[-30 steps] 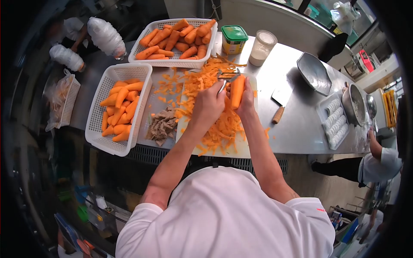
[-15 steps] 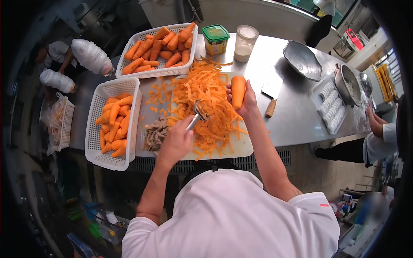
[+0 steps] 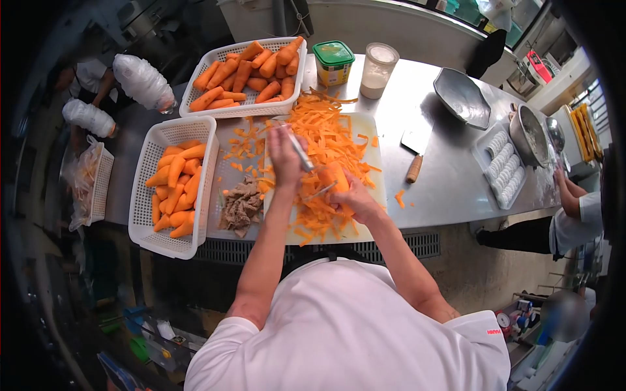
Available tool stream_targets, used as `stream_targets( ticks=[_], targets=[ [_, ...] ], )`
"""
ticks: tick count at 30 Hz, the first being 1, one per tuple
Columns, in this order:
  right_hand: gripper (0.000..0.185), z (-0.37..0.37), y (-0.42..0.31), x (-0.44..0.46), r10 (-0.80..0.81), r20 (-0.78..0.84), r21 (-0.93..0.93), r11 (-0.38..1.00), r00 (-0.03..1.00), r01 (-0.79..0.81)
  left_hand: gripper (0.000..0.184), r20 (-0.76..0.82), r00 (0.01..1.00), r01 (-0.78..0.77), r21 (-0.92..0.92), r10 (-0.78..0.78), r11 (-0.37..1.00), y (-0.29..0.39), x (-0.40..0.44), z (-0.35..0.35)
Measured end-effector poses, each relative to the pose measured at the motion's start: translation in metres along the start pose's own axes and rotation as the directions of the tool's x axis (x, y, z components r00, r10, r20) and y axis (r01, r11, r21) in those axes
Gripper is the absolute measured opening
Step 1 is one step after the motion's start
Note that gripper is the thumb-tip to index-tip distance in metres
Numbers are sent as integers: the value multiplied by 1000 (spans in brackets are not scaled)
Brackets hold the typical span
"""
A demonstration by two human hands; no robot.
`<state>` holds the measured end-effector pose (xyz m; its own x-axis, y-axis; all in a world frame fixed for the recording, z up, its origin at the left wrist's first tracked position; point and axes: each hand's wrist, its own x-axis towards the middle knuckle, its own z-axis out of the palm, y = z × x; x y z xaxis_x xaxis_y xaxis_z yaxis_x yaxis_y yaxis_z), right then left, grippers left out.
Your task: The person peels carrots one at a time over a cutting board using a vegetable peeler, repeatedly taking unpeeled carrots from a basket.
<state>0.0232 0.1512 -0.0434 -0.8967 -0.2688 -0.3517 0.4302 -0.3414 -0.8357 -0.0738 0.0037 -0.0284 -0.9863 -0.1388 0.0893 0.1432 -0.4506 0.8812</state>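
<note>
My left hand point(image 3: 285, 156) is closed round the metal handle of a peeler point(image 3: 301, 155), slightly smeared by motion. The peeler's head is at the near side of a peeled carrot point(image 3: 334, 177); whether the blade touches it I cannot tell. Gripping that carrot by its lower end is my right hand point(image 3: 357, 198). Both hands are over a heap of orange carrot peelings point(image 3: 332, 133), which covers much of a white cutting board point(image 3: 365, 124). A crumpled brown-grey cloth point(image 3: 242, 205) lies left of the board.
White baskets hold carrots: a far basket point(image 3: 187, 107) and a near-left basket point(image 3: 138, 215). Behind the board stand a green-lidded tub point(image 3: 334, 63) and a clear container point(image 3: 378, 70). Rightward lie a wooden-handled scraper point(image 3: 415, 159), a dark tray point(image 3: 462, 98) and white rolls point(image 3: 503, 166). Another person's arm point(image 3: 571, 192) reaches in.
The carrot has come down and left, tilting over the peelings in my right hand. My left hand has moved up and forward with the peeler, bringing it to the carrot.
</note>
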Motion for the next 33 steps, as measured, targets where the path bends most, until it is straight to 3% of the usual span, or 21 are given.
stream_targets(
  ticks=[2,4,8,13,16,17,18,22,24,25,26,28,29,30,32,33],
  targets=[
    [53,9,-5,-11,18,27,-13,1000,999,-17,22,51,999,7,83,-12,996,-12,13,2],
    [51,10,-5,-12,37,56,-26,999,998,-36,24,41,992,109,139,-116,984,-31,41,-10],
    [56,1,-7,-2,-13,48,-25,1000,999,14,25,-44,994,102,143,-96,985,-35,47,-2],
    [58,-6,-13,-3,-12,-12,-39,999,1000,11,27,-46,983,185,144,-180,972,-70,58,-5],
    [58,-11,-12,-18,-11,-37,-63,998,999,8,26,-85,992,113,282,-92,953,-76,59,-7],
    [58,-12,-21,-35,9,4,-133,991,1000,-8,26,-343,936,192,306,-80,933,-72,73,-9],
    [58,-12,-27,-44,30,42,-207,978,999,-21,26,-348,934,192,300,-80,934,-64,80,-20],
    [57,-13,-13,-38,-63,-113,-267,963,992,31,28,-211,974,149,297,-87,943,-35,68,-17],
    [62,-5,-9,-14,-83,-249,-375,927,965,-17,28,-18,999,38,329,-34,943,-37,38,12],
    [64,-1,-8,-12,-118,-175,-422,906,978,34,26,37,998,42,337,-58,940,-32,26,22],
    [64,0,-8,-12,-118,-173,-426,904,978,33,26,34,998,42,334,-57,942,-34,35,21],
    [65,2,-6,-17,-158,-199,-502,864,967,38,23,-202,979,55,310,9,949,-45,65,3],
    [65,-2,-3,-12,-156,-188,-510,859,970,39,23,-254,965,131,269,-61,954,-34,77,-11],
    [66,-9,6,-6,-212,-168,-596,800,963,73,23,-259,964,130,270,-58,954,-27,66,-3],
    [67,-9,12,-1,-263,-140,-671,734,955,104,24,-11,999,38,396,-37,918,-18,31,23],
    [68,-5,9,1,-291,-132,-723,682,948,109,27,-15,1000,-12,548,24,836,-25,30,24]
  ],
)
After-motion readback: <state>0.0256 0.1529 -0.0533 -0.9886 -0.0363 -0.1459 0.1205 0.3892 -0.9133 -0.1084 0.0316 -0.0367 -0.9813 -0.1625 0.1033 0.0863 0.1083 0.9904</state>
